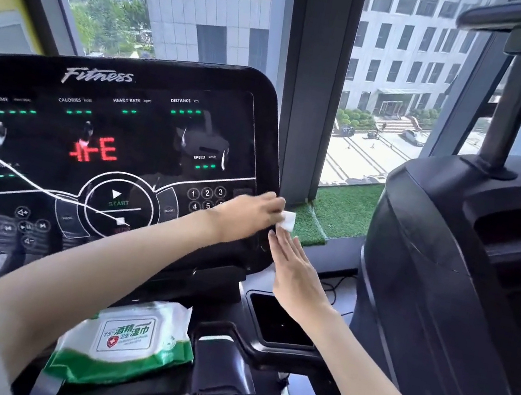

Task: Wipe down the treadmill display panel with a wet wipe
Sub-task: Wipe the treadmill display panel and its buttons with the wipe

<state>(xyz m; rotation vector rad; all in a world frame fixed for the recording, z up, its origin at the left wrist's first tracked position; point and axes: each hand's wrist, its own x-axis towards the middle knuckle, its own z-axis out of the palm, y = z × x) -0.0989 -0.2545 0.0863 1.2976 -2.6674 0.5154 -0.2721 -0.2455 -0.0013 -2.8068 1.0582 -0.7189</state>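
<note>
Left hand pinching one wet wipe, one display panel

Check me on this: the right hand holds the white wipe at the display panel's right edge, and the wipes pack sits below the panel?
Wrong hand. The head view shows the left hand holding the wet wipe at the display panel's right edge; the right hand is flat and empty. The wipes pack does sit below the panel.

One head-worn wide-angle view looks forward and slightly down, close over the treadmill display panel, facing the window beyond it.
</note>
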